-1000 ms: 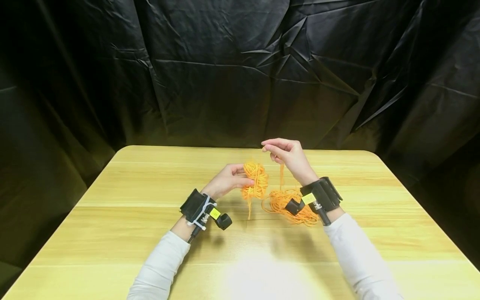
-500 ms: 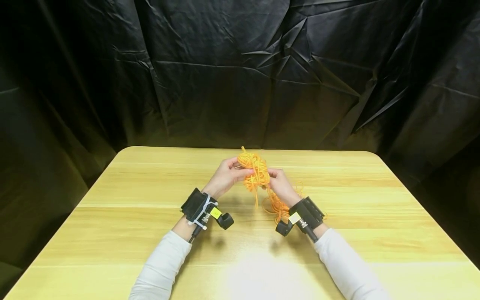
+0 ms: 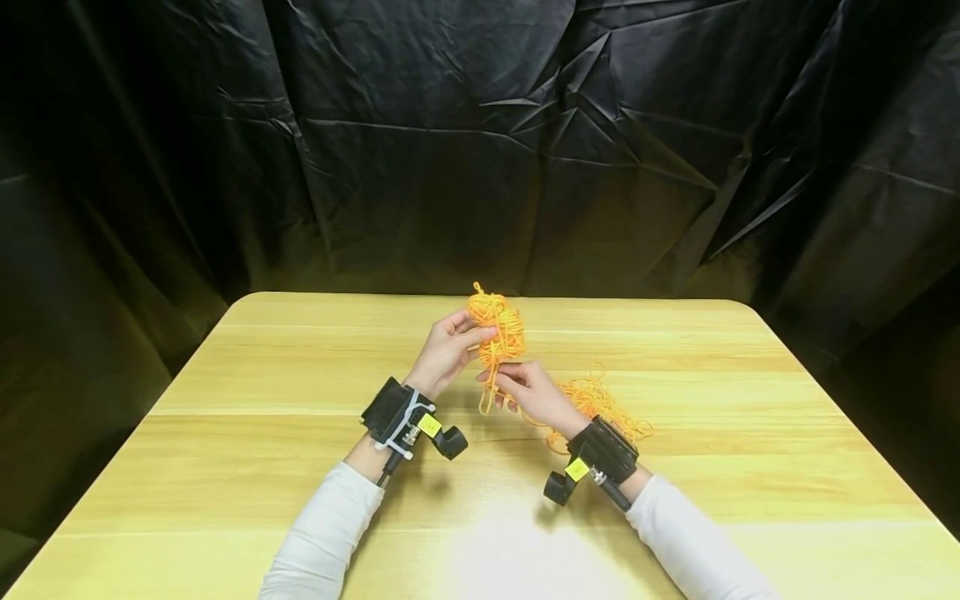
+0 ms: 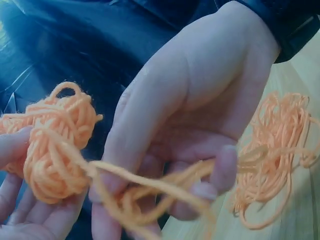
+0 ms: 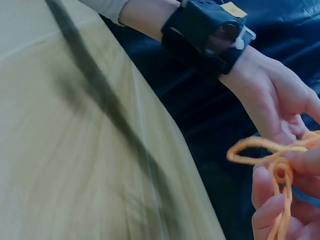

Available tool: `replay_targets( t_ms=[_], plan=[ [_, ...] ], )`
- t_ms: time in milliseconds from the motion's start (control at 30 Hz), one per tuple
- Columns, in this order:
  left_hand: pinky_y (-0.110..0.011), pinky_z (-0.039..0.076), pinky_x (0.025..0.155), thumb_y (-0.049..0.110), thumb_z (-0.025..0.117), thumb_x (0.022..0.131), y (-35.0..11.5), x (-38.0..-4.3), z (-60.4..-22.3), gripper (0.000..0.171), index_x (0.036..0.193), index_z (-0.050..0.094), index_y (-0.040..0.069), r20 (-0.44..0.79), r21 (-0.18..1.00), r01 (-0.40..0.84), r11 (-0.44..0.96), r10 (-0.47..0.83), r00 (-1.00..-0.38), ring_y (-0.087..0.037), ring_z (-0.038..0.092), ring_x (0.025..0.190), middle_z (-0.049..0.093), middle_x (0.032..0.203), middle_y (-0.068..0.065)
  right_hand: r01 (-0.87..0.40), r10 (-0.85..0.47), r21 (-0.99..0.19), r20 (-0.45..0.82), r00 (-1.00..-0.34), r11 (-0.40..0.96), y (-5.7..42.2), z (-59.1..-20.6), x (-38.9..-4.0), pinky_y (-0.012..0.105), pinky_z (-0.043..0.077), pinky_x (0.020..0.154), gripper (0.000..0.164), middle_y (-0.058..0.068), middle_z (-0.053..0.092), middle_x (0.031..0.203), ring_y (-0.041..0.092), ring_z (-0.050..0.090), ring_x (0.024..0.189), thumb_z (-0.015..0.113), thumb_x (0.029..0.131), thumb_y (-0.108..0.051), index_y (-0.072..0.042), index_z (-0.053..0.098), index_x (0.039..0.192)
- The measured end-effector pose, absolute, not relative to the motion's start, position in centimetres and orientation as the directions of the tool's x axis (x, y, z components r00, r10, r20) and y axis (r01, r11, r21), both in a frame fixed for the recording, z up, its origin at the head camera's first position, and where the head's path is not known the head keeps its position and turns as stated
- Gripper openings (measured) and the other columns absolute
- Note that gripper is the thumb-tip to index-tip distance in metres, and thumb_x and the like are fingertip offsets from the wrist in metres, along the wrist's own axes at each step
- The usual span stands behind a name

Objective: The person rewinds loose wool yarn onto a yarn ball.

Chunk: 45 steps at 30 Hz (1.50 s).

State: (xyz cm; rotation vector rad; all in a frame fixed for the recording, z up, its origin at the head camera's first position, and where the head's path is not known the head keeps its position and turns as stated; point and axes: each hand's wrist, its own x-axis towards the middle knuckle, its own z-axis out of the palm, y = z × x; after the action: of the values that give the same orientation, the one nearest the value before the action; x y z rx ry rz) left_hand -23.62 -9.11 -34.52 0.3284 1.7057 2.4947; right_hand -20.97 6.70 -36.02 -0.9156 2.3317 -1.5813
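An orange yarn bundle (image 3: 504, 327), wound thick and tied round its middle, is held up above the table by my left hand (image 3: 442, 354), with the thumb across its front. A small loop sticks up from its top. Just below it, my right hand (image 3: 528, 392) pinches yarn strands (image 4: 150, 185) that run down from the bundle. In the right wrist view a yarn loop (image 5: 250, 150) stands out past the right fingers, and doubled strands hang over them. From the right hand, yarn leads on to a loose orange yarn pile (image 3: 600, 404) on the table, partly behind the right wrist.
A pale wooden table (image 3: 247, 442) lies under both hands. A black sheet (image 3: 420, 208) hangs behind its far edge. Each wrist carries a strapped camera, such as the left wrist camera (image 3: 450, 442).
My right hand has come down and left from high above the pile, past the bundle's right side, to the strands below it. The left hand has raised the bundle slightly, moving it left.
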Motion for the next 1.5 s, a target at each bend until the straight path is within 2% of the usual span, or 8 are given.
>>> replay_targets(
  t_ms=[133, 233, 433, 633, 800, 1033, 1200, 1500],
  plan=[
    [-0.025, 0.051, 0.073, -0.006, 0.053, 0.084, -9.0, -23.6, -34.5, 0.027, 0.110, 0.051, -0.002, 0.096, 0.919, 0.017, -0.394, 0.181, -0.979, -0.012, 0.060, 0.085, 0.061, 0.093, -0.001, -0.414, -0.628, -0.872, 0.171, -0.759, 0.263, 6.5, -34.9, -19.7, 0.020, 0.037, 0.044, 0.022, 0.027, 0.057, 0.070, 0.020, 0.049, 0.053, 0.045, 0.092, -0.004, 0.009, 0.062, 0.098],
    [-0.023, 0.051, 0.071, -0.006, 0.054, 0.083, -9.2, -23.7, -34.5, 0.022, 0.105, 0.053, 0.000, 0.093, 0.917, 0.022, -0.399, 0.162, -0.982, -0.012, 0.060, 0.082, 0.061, 0.091, -0.001, -0.470, -0.657, -0.835, 0.186, -0.731, 0.287, 6.7, -34.9, -19.4, 0.016, 0.035, 0.049, 0.019, 0.018, 0.057, 0.066, 0.008, 0.047, 0.051, 0.048, 0.091, -0.008, 0.002, 0.064, 0.093],
    [-0.023, 0.051, 0.070, -0.004, 0.055, 0.084, -9.3, -23.8, -34.8, 0.022, 0.105, 0.053, 0.000, 0.087, 0.930, 0.027, -0.367, 0.149, -0.985, -0.012, 0.061, 0.081, 0.060, 0.088, -0.001, -0.618, -0.749, -0.737, 0.240, -0.618, 0.274, 7.0, -33.9, -18.8, 0.018, 0.036, 0.044, 0.014, -0.002, 0.053, 0.061, 0.004, 0.047, 0.047, 0.052, 0.090, -0.014, -0.009, 0.062, 0.084],
    [-0.025, 0.051, 0.073, -0.004, 0.055, 0.084, -9.3, -24.0, -35.0, 0.025, 0.109, 0.051, -0.002, 0.057, 0.940, 0.006, -0.341, 0.138, -0.989, -0.013, 0.062, 0.083, 0.063, 0.092, -0.004, -0.754, -0.788, -0.610, 0.329, -0.521, 0.244, 7.4, -31.0, -17.6, 0.017, 0.035, 0.044, 0.014, -0.007, 0.052, 0.059, 0.000, 0.042, 0.049, 0.056, 0.088, -0.015, -0.012, 0.060, 0.075],
    [-0.023, 0.051, 0.070, -0.004, 0.056, 0.083, -9.2, -23.9, -34.9, 0.024, 0.106, 0.050, -0.003, 0.038, 0.961, 0.001, -0.276, 0.129, -0.991, -0.012, 0.061, 0.080, 0.062, 0.094, -0.008, -0.714, -0.709, -0.645, 0.367, -0.602, 0.272, 8.8, -27.7, -17.9, 0.020, 0.037, 0.045, 0.006, -0.003, 0.053, 0.060, 0.007, 0.046, 0.050, 0.061, 0.084, -0.013, -0.008, 0.065, 0.083],
    [-0.026, 0.051, 0.074, -0.006, 0.056, 0.082, -9.1, -23.7, -35.1, 0.032, 0.110, 0.043, 0.001, 0.031, 0.985, -0.015, -0.173, 0.260, -0.965, -0.015, 0.060, 0.084, 0.055, 0.112, -0.021, -0.607, -0.533, -0.780, 0.451, -0.716, 0.155, 9.9, -25.3, -20.1, 0.025, 0.035, 0.043, 0.018, 0.012, 0.063, 0.075, 0.020, 0.047, 0.051, 0.063, 0.081, -0.006, 0.002, 0.064, 0.097],
    [-0.033, 0.050, 0.080, -0.005, 0.057, 0.082, -9.1, -23.4, -34.9, 0.050, 0.127, 0.037, 0.003, 0.055, 0.995, 0.016, -0.101, 0.399, -0.915, -0.018, 0.059, 0.092, 0.053, 0.116, -0.019, -0.508, -0.408, -0.858, 0.438, -0.801, 0.077, 10.2, -25.8, -22.1, 0.024, 0.039, 0.045, 0.023, 0.013, 0.065, 0.085, 0.019, 0.044, 0.049, 0.063, 0.082, -0.012, 0.003, 0.062, 0.100],
    [-0.032, 0.049, 0.080, 0.003, 0.063, 0.080, -9.2, -22.8, -34.3, 0.035, 0.113, 0.052, -0.001, 0.102, 0.989, 0.142, 0.048, 0.481, -0.871, -0.018, 0.062, 0.085, 0.063, 0.102, -0.015, -0.361, -0.312, -0.929, 0.321, -0.894, 0.078, 10.1, -29.7, -25.4, 0.018, 0.040, 0.047, 0.029, 0.005, 0.064, 0.081, 0.013, 0.046, 0.051, 0.062, 0.084, -0.015, 0.006, 0.059, 0.103]
  ],
)
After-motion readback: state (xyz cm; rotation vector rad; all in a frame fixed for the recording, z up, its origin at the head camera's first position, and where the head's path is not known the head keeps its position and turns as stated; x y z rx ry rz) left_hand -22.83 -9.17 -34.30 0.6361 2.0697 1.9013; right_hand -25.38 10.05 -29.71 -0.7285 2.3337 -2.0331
